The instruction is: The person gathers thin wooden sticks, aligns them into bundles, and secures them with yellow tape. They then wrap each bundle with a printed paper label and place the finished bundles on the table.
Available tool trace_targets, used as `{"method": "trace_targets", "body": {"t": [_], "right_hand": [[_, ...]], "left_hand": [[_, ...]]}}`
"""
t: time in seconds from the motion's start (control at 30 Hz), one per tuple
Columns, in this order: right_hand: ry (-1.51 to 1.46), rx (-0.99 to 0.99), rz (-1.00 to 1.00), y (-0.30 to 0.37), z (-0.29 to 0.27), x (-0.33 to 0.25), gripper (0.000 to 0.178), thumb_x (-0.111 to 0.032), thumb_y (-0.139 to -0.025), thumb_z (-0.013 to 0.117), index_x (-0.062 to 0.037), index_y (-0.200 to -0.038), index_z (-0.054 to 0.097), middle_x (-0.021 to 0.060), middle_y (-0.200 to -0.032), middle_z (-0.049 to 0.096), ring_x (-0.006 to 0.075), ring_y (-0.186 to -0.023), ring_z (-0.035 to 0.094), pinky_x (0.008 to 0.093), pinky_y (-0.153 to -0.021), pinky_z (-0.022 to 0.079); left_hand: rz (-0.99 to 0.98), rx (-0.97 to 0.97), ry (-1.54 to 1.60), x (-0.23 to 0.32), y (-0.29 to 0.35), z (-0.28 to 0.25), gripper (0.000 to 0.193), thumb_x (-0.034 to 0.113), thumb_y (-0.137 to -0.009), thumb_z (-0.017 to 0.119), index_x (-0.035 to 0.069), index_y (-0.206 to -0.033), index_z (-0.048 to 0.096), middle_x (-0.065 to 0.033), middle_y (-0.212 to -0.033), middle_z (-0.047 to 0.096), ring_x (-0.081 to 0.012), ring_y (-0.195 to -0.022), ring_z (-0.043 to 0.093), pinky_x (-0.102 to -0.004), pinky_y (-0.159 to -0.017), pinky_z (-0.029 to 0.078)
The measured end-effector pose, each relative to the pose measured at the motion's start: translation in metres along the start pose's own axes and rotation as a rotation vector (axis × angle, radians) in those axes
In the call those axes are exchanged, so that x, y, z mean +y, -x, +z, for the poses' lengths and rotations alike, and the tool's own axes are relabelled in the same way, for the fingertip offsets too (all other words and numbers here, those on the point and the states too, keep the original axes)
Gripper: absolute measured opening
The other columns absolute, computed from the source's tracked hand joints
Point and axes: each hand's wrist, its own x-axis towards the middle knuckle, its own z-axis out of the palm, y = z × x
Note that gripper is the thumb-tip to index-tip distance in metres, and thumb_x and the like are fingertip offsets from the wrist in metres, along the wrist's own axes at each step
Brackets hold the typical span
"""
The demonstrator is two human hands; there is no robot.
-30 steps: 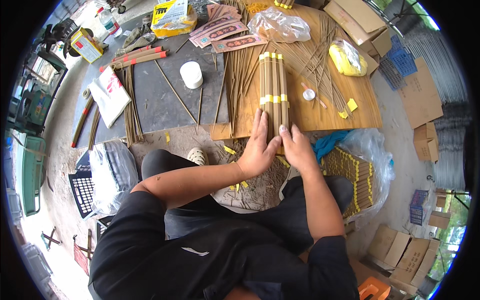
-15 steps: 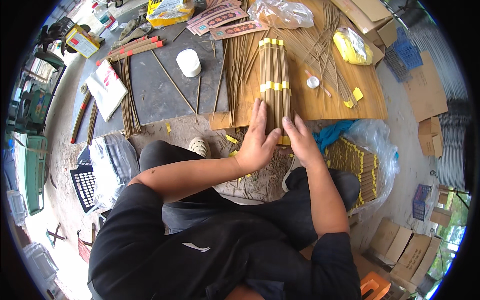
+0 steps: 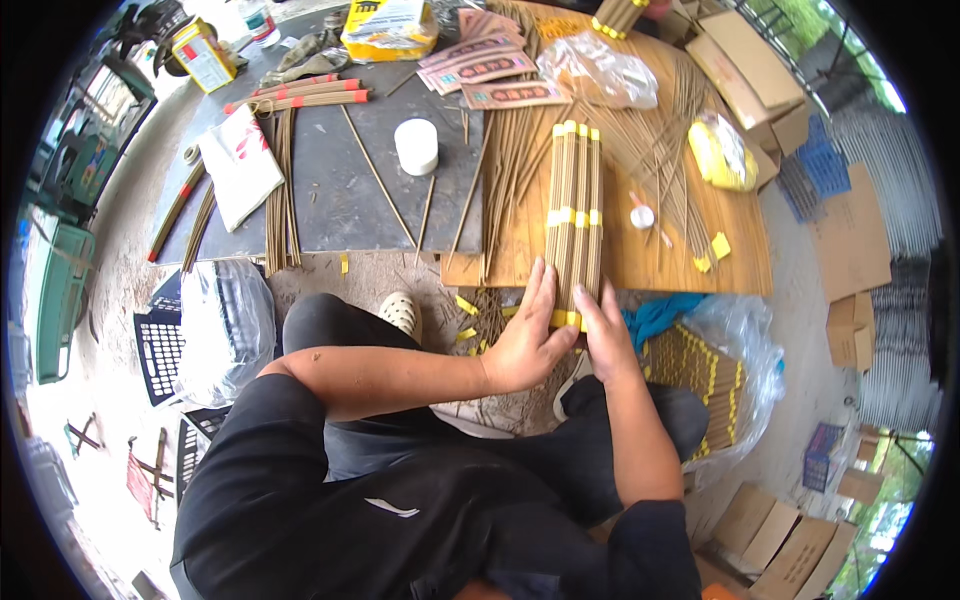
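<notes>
Bundles (image 3: 575,180) of brown sticks lie side by side on the table (image 3: 655,270), near ends jutting past its edge. Both hands have slid slightly toward those ends; the row stays together, so it seems steadied. Left hand (image 3: 525,338) presses close-set fingers along one side, right hand (image 3: 608,335) the other; yellow bands (image 3: 568,217) cross the middles and both ends.

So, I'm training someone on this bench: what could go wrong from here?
The bundled sticks jut past the near edge of the wooden tabletop, so they might slip if the left hand and right hand, set against either side, ease off. Loose sticks lie close by on the left and could get knocked or mixed in.
</notes>
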Motion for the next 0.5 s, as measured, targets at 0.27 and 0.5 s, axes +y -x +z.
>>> {"method": "trace_targets", "body": {"t": [0.27, 0.5], "right_hand": [[0.273, -0.064, 0.07, -0.007, -0.022, -0.006, 0.064, -0.033, -0.107, 0.058, -0.0018, -0.157, 0.034, 0.0149, -0.147, 0.053, 0.0209, -0.13, 0.054, 0.0359, -0.107, 0.045], [0.737, 0.085, -0.465, -0.097, 0.058, -0.114, 0.03, -0.026, -0.098, 0.068, 0.0024, -0.109, 0.067, 0.0087, -0.09, 0.073, 0.016, -0.082, 0.067, 0.0319, -0.076, 0.053]], "left_hand": [[0.018, -0.081, -0.159, 0.002, -0.005, -0.014, 0.09, 0.022, -0.098, 0.064, -0.017, -0.156, 0.008, -0.041, -0.163, 0.006, -0.0444, -0.158, 0.005, -0.0443, -0.127, 0.02], [-0.094, -0.018, -0.077, 0.006, -0.009, -0.026, 0.08, 0.022, -0.097, 0.06, -0.01, -0.157, 0.02, -0.0349, -0.162, 0.023, -0.0414, -0.155, 0.022, -0.0416, -0.125, 0.026]]}}
